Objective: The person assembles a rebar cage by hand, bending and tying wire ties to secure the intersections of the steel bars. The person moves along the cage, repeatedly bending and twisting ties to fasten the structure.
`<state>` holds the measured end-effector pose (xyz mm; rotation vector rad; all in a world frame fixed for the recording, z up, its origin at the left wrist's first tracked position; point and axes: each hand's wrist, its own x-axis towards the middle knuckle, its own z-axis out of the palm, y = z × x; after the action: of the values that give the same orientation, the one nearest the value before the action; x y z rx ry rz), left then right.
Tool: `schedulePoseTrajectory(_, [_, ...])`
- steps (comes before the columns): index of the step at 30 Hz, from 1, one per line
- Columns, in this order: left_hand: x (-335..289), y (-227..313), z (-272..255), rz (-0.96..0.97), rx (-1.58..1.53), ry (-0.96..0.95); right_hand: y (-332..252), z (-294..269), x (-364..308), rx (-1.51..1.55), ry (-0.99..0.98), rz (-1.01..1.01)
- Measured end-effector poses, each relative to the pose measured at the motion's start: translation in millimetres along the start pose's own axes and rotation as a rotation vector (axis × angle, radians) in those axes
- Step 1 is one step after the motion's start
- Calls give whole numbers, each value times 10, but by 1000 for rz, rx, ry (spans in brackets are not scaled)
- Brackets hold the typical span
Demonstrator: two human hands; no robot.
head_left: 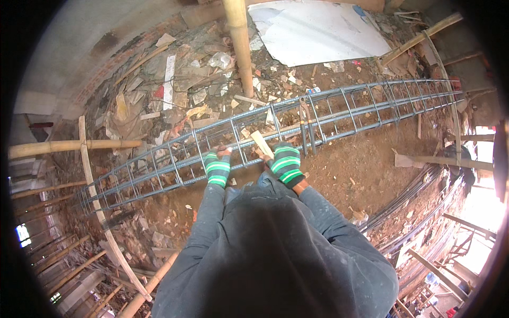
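A long cage of steel rebar [354, 115] with square stirrups runs across in front of me. My left hand [217, 167], in a fingerless green-striped glove, is closed on its near side, fingers at the bars. In a matching glove, my right hand [287, 163] is closed round the lower end of a short pale wooden strip [262, 143], which tilts up across the cage's near bars. Just right of that hand, a pair of long-handled pincers [306, 127] hangs on the cage, handles down. My fingertips are partly hidden by the gloves and bars.
Wooden poles [91, 175] cross the cage's left end, and another pole [449, 95] crosses its right end. A bamboo post [239, 45] stands beyond. Rubble and scraps [196, 79] cover the far ground beside a white sheet [318, 32]. Loose rebar [408, 199] lies at right.
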<state>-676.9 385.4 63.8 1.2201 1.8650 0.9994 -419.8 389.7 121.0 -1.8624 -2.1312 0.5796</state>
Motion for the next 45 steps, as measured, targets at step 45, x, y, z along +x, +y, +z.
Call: schedulePoseTrajectory(45, [-694, 433, -534, -302, -687, -17, -1157, -77, -292, 637, -320, -221])
